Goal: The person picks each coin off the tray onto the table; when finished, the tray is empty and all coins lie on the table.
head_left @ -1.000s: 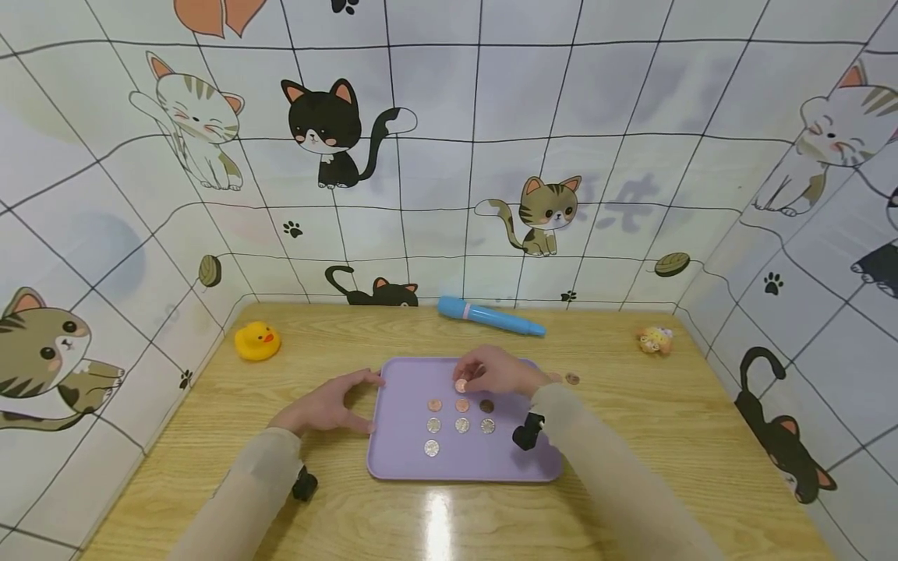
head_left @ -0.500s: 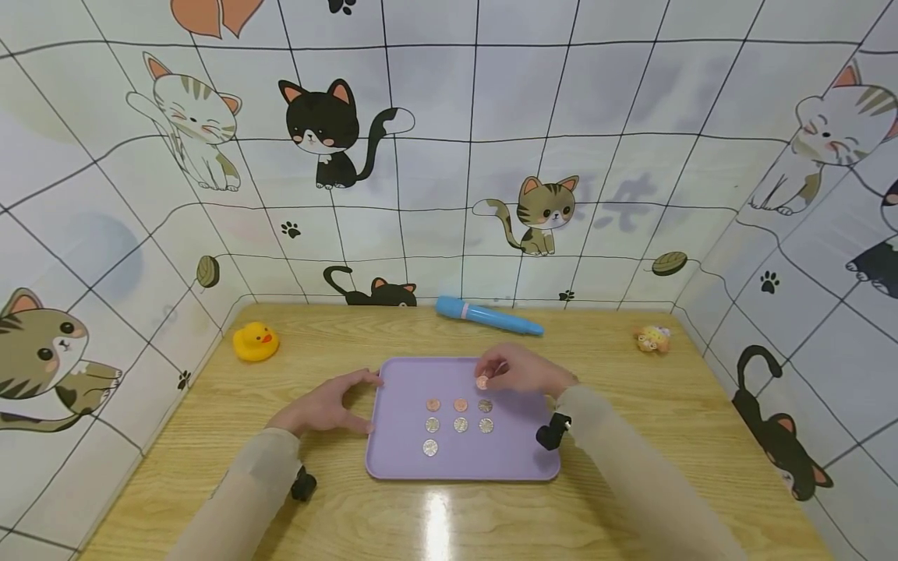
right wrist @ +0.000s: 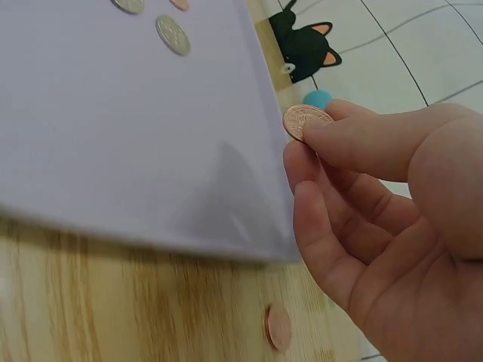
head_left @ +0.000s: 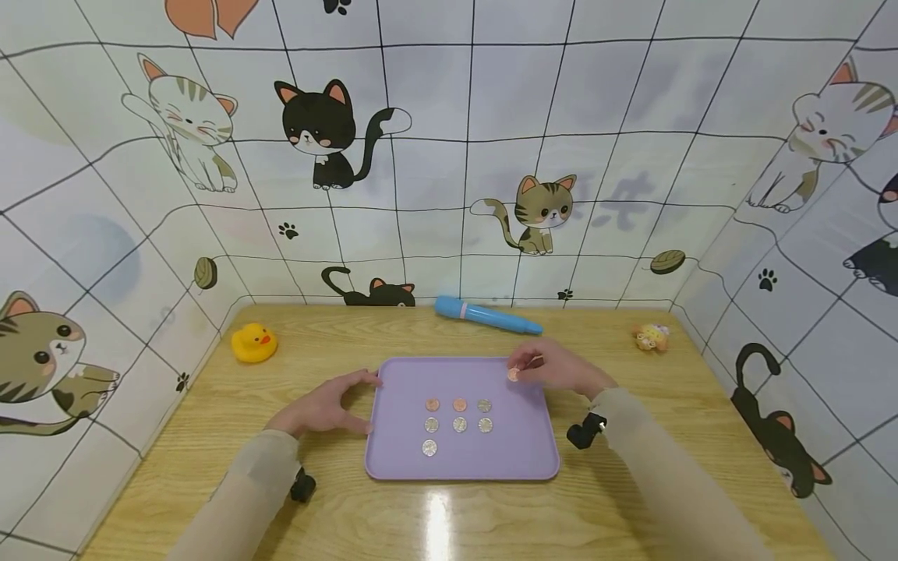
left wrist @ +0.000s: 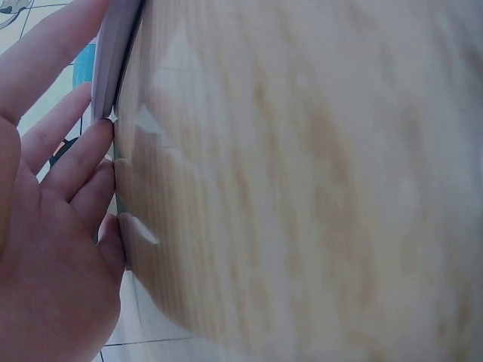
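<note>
A purple tray lies on the wooden table and holds several copper and silver coins in rows. My right hand hovers over the tray's far right corner. It pinches a copper coin between thumb and forefinger. In the right wrist view the coin stands just past the tray's edge. My left hand rests on the table against the tray's left edge, holding nothing. In the left wrist view its straight fingers touch that tray edge.
A yellow rubber duck sits at the back left, a blue pen at the back centre, a small toy at the back right. One loose copper coin lies on the table beside the tray. Cat-patterned walls enclose three sides.
My right hand has carried the copper coin rightward from above the tray's middle to its far right corner. The left hand and the coins on the tray have stayed put.
</note>
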### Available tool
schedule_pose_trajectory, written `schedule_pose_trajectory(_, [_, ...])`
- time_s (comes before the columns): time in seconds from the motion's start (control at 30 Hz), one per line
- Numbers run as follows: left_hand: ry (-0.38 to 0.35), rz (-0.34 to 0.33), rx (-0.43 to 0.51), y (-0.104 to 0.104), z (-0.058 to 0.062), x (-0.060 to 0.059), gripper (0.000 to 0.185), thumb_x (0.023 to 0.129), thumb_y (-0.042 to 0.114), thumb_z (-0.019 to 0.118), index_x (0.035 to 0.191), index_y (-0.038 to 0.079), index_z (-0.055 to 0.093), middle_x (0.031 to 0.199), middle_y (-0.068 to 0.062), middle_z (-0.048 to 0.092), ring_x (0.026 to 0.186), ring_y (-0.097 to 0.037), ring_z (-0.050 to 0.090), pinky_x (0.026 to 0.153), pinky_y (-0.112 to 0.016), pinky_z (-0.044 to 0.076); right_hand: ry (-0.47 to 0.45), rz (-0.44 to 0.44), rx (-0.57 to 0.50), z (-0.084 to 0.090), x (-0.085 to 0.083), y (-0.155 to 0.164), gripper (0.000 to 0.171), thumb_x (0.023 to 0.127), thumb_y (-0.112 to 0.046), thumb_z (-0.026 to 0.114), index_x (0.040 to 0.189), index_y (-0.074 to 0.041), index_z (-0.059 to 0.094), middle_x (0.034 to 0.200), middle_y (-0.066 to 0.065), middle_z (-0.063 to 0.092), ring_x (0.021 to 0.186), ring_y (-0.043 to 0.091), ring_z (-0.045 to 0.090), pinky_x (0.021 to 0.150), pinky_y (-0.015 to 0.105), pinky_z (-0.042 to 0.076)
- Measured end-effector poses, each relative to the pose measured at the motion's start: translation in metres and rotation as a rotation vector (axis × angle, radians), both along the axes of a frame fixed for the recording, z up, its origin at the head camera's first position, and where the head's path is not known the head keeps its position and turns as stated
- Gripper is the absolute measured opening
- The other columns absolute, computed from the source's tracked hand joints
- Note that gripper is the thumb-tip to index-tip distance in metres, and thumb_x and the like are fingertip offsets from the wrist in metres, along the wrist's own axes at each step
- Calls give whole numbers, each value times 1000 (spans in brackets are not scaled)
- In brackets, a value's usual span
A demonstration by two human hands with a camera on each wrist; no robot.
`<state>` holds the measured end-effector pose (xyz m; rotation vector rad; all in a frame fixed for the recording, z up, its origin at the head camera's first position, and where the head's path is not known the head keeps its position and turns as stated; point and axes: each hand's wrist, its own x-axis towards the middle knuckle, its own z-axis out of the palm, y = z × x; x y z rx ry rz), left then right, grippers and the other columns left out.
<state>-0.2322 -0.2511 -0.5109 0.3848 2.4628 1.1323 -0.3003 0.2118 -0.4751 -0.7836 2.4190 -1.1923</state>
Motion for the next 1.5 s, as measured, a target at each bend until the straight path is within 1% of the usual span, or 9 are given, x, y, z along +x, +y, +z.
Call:
schedule_pose_trajectory(0.13, [-1,4,-3,1,-1,1,75,76,36,95,142,32,60,171,-10,32,159,-42,22,126,-69,13,-1,-38,-6,1,1,17,23,96,-14,78,114,0,75,105,7,75,101,24,65,93,37,56])
schedule_pose_trajectory(0.37, [-11,13,20,0,-4,1,74,75,36,96,140,34,61,171,-9,32,159,-42,21,126,-70,13,-44,-93,-12,-2,0,51,22,98,-13,75,115,2,72,99,13,71,87,24,64,72,31,56])
schedule_pose_trajectory(0.57, [-6,11,12,0,-5,2,73,76,36,95,140,34,60,172,-9,32,159,-42,20,126,-70,12,-73,-123,-36,-4,2,73,23,99,-7,72,117,8,69,103,19,70,92,30,69,79,36,62])
schedule_pose_trajectory(0.77, [-5,9,15,0,-5,2,72,76,35,95,140,34,60,171,-9,32,159,-41,20,126,-69,12,15,-151,39,-7,2,90,20,99,-12,74,113,2,72,100,12,73,93,22,66,83,26,56])
schedule_pose_trajectory(0.87, [3,0,22,-1,-5,2,73,77,35,95,140,33,60,171,-10,32,159,-42,21,126,-70,12,46,-158,62,-11,1,96,17,98,-12,75,111,0,73,100,11,74,93,20,65,84,26,55])
schedule_pose_trajectory(1.03, [33,-27,30,-3,-6,1,74,77,34,95,142,29,60,170,-14,33,158,-44,23,125,-70,14,78,-183,116,-17,-1,108,19,99,-13,74,114,-1,74,102,7,74,97,20,65,91,36,55])
schedule_pose_trajectory(1.13, [32,-22,23,-3,-6,0,75,77,35,95,142,29,59,170,-13,33,158,-43,23,126,-69,14,64,-210,141,-20,-2,114,20,99,-13,74,115,-1,73,105,7,73,99,21,64,95,42,54])
schedule_pose_trajectory(1.27, [27,-18,18,-3,-5,0,75,77,35,95,143,30,59,171,-13,31,158,-43,22,126,-69,14,52,-229,170,-23,-2,119,20,99,-14,73,114,0,72,105,9,72,98,20,63,92,40,53])
schedule_pose_trajectory(1.5, [19,-15,30,-4,-5,-1,75,76,34,95,142,30,60,171,-12,31,159,-42,21,126,-69,13,74,-230,179,-24,-3,118,14,98,-13,75,106,-2,73,97,6,71,90,19,59,79,30,52])
